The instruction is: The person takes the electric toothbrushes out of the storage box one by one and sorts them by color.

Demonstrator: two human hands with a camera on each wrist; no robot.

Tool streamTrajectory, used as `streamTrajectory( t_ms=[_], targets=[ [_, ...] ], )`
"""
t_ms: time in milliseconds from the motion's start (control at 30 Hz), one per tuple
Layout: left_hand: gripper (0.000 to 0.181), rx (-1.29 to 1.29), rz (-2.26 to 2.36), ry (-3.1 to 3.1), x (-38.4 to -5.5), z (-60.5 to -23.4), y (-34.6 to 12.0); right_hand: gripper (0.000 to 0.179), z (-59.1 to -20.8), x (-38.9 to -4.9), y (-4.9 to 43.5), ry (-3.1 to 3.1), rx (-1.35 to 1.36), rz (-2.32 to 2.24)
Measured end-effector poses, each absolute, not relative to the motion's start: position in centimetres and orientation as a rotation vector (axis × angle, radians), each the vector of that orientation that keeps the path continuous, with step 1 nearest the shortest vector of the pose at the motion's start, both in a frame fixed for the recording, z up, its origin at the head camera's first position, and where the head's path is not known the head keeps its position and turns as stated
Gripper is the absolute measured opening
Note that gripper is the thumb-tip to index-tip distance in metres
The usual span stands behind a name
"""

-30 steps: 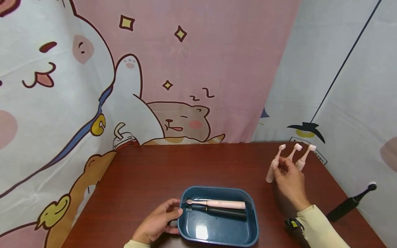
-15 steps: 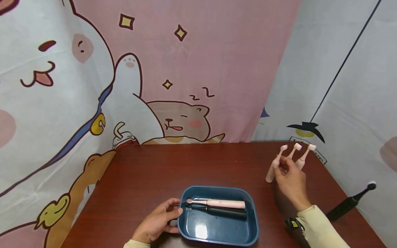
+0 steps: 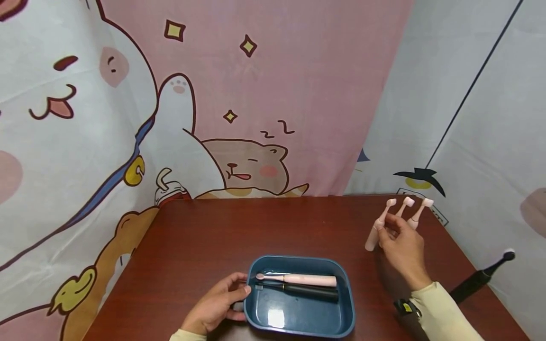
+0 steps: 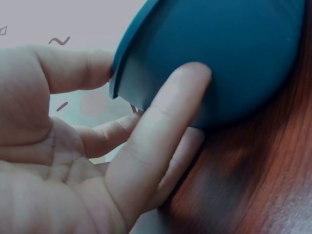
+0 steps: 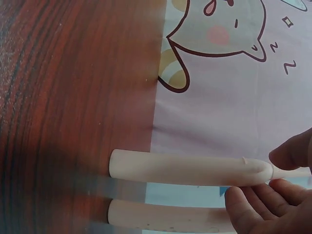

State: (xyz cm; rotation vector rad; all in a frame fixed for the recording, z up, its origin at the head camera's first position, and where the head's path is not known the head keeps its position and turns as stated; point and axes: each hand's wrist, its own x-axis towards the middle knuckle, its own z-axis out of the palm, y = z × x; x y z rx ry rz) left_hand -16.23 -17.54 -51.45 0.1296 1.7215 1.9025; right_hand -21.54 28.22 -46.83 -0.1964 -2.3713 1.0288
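Note:
My left hand (image 3: 217,303) grips the left end of a blue rectangular tray (image 3: 298,331), thumb at the rim and fingers against the outer wall. The left wrist view shows the fingers on the tray wall (image 4: 243,63). A pink electric toothbrush (image 3: 310,280) and a black electric toothbrush (image 3: 311,291) lie side by side in the tray. With thumb and fingers, my right hand (image 3: 403,246) pinches the upper handle of an upright pink electric toothbrush (image 5: 190,167). Its base appears to be on the table. Two more pink toothbrushes stand just beyond, partly hidden by the hand.
A black electric toothbrush (image 3: 473,285) stands at the right, partly behind the right sleeve (image 3: 445,312). The brown wooden table (image 3: 256,227) ends at the back against a cartoon-printed cloth (image 3: 324,104). Another pink handle (image 5: 165,216) is beside the held one in the right wrist view.
My right hand has shifted very slightly right, and the held toothbrush's head has tilted a little rightward. The left hand and tray stay in place.

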Motion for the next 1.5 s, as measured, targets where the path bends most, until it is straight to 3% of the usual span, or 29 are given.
streamTrajectory(
  t_ms=[700,1500],
  targets=[
    [0.052,0.121,1.903,1.743,-16.3,-51.3,-17.7,0.041,-43.9,-20.0,27.8,-2.29,-0.252,1.0],
    [0.05,0.135,1.908,1.729,-16.1,-51.3,-17.6,0.04,-41.3,-18.5,24.9,-2.378,0.043,1.106]
  ],
)
